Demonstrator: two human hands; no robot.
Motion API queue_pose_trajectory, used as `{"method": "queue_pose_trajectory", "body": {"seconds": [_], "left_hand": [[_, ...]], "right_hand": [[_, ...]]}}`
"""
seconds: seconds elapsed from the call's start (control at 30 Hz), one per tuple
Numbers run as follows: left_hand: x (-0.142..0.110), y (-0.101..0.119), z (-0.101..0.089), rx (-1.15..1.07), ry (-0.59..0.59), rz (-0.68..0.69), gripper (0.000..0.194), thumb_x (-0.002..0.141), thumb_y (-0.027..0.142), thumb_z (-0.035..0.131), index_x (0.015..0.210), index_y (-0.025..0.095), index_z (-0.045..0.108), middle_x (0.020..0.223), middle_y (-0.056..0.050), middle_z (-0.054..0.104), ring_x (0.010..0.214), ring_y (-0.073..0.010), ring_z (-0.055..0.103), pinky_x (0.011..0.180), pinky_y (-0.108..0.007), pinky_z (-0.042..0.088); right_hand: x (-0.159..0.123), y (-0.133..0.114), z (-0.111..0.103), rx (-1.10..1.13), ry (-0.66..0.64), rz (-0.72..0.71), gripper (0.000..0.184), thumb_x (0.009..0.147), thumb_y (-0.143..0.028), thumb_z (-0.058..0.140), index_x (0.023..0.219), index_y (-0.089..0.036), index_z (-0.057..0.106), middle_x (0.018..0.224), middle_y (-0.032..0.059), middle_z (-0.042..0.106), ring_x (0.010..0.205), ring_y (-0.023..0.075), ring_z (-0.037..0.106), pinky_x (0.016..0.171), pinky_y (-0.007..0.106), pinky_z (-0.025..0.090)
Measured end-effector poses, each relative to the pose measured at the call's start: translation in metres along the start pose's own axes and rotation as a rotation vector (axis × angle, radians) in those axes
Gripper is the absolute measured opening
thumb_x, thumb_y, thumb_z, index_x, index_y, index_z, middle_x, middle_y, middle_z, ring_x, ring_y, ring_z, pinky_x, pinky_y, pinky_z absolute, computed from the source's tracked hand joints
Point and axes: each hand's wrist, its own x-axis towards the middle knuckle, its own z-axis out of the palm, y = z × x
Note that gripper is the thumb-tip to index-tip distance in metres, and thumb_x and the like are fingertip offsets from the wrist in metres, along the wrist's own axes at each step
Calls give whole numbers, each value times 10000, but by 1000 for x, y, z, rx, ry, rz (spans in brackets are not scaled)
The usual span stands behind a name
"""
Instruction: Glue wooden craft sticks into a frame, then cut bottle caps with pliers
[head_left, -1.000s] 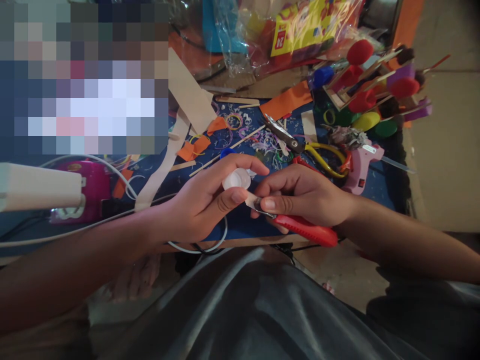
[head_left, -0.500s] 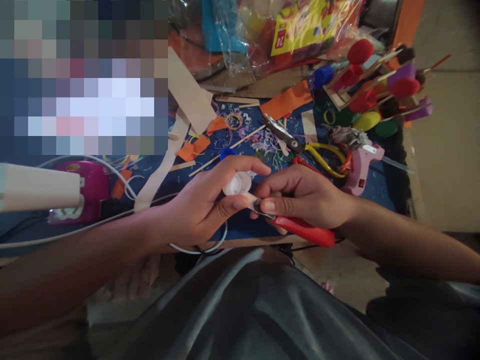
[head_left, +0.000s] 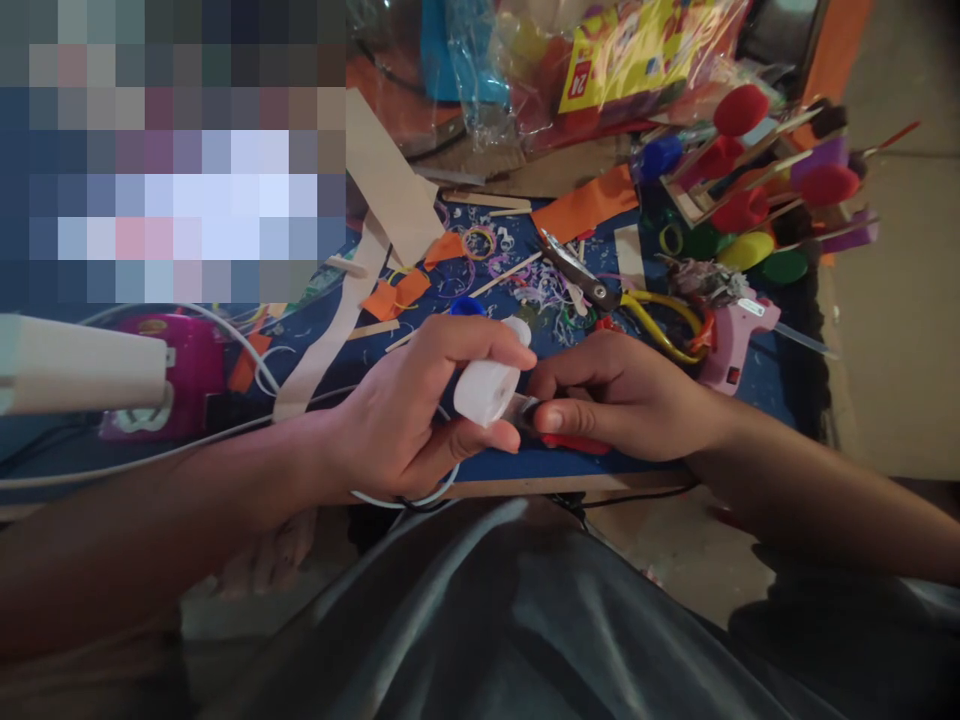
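My left hand (head_left: 420,400) is closed around a small white plastic cap (head_left: 480,392), held between thumb and fingers with its closed side facing right. A second pale rounded piece (head_left: 517,330) shows just behind the index finger; whether it is joined to the cap I cannot tell. My right hand (head_left: 622,400) grips a red-handled cutter knife (head_left: 577,443), most of its handle hidden under the fingers. The knife's blade end meets the right side of the cap. Beyond the left hand lies a blue round lid (head_left: 468,306).
Yellow-handled scissors (head_left: 592,283) and a pink glue gun (head_left: 731,345) lie beyond my right hand. Orange paper (head_left: 589,203), sticks and plastic shavings cover the blue tabletop (head_left: 480,468). Colourful clay pieces (head_left: 739,110) stand at right; a magenta socket box (head_left: 187,365) and cables are at left.
The white cap has turned from showing its hollow inside to showing its side and closed face. The knife's handle has swung under my right hand.
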Motion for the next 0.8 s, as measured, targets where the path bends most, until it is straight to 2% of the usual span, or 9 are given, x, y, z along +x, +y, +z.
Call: {"method": "queue_pose_trajectory", "body": {"seconds": [0.2,0.37,0.43,0.57,0.63,0.7,0.8], "left_hand": [[2,0,1,-9,1,80,495,995,306,888,1426,153,699,911,-27,681,748,-145,691,707,-278,612],[-1,5,3,29,21,12,465,1043,410,859,1439,217,708,945,-19,741,713,-122,698,700,-254,592],[-2,7,4,18,14,16,482,1043,408,867,1453,213,705,947,-26,759,730,-131,720,713,-256,598],[-4,6,7,-23,22,-41,458,1050,379,852,1468,296,682,945,-7,757,770,-161,730,734,-297,597],[-4,4,8,-58,72,-34,501,1021,375,881,1461,265,668,994,-19,732,784,-154,714,695,-283,578],[-4,2,8,-96,128,-50,484,1021,341,873,1436,221,656,1025,-28,685,793,-135,685,652,-248,549],[-1,4,7,-151,148,-156,329,1089,378,792,1336,204,661,1007,-25,644,781,-121,648,639,-228,537]], "right_hand": [[-3,2,-3,-228,24,-121,422,1177,-444,693,858,-169,721,646,-40,695,535,56,588,494,175,366],[-5,1,1,-277,53,-120,462,1188,-493,660,846,-186,715,683,-38,714,578,68,628,538,186,409],[-5,1,3,-284,69,-84,492,1186,-531,648,836,-192,712,681,-37,706,575,76,615,544,199,410],[-5,-1,5,-293,101,-79,502,1181,-543,652,821,-196,701,655,-43,679,556,74,591,526,204,391],[-5,-2,5,-297,119,-90,497,1184,-539,649,828,-195,689,641,-47,663,533,70,561,516,212,374],[-6,-2,4,-326,158,-101,459,1156,-565,690,886,-193,701,656,-51,647,531,73,525,516,227,364],[-8,-1,2,-386,217,-102,427,1038,-600,845,1109,-193,736,749,-47,653,600,101,529,556,243,416]]}}
